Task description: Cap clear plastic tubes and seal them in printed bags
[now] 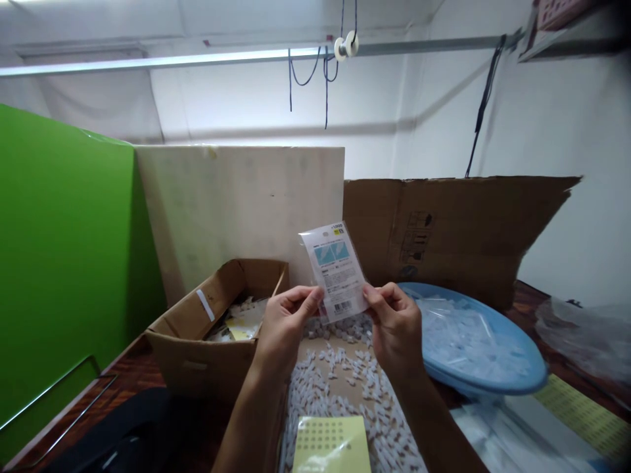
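A small clear packet [336,272] is held up by two hands.

Its low left edge is pinched by the left hand [288,322], its right edge by the right hand [396,323], finger and thumb closed on each side. Under it, lots of little white pieces [315,394] are spread out, with a yellow sheet [331,447] on top. A brown box [197,355] is seen to the left, a blue tub [535,374] to the right.

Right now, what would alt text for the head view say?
Left hand and right hand hold up a printed packet above small white pieces and a yellow sheet; an open cardboard box stands left, a blue basin right.
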`<state>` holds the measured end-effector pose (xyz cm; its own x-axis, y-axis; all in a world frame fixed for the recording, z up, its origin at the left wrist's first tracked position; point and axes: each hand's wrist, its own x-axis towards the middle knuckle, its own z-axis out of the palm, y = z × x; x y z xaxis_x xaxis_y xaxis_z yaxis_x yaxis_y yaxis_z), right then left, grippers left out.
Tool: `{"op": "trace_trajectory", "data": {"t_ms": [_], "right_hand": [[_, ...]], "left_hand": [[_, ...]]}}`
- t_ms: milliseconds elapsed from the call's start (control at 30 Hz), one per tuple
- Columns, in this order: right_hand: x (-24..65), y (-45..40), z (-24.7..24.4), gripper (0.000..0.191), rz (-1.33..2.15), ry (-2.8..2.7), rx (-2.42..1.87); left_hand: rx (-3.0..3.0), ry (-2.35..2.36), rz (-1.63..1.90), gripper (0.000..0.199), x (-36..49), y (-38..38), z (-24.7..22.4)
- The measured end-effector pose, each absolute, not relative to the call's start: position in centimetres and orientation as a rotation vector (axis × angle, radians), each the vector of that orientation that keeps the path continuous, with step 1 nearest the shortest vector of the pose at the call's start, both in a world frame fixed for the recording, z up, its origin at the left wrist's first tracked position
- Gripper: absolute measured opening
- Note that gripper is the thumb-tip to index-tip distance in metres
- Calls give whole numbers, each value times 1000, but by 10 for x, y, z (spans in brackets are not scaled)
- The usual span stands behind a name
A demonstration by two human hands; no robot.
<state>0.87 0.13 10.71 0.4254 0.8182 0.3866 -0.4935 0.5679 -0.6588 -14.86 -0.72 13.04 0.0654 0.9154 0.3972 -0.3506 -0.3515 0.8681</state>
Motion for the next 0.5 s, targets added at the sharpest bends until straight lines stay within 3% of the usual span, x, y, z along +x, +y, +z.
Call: {"op": "trace_trajectory", "data": {"t_ms": [133, 267, 433, 500], "right_hand": [[8, -2, 112, 45, 926, -662, -464], [16, -2, 115, 37, 1036, -707, -474], [31, -4, 115, 44, 1203, -1050, -429], [34, -7, 116, 39, 1203, -1195, -475]], "left_hand": [[1298, 681, 1513, 29, -149, -7, 129], [1332, 727, 1532, 29, -151, -7, 129], [1365, 762, 1496, 30, -156, -6, 128], [1381, 775, 1482, 30, -156, -7, 129]]}}
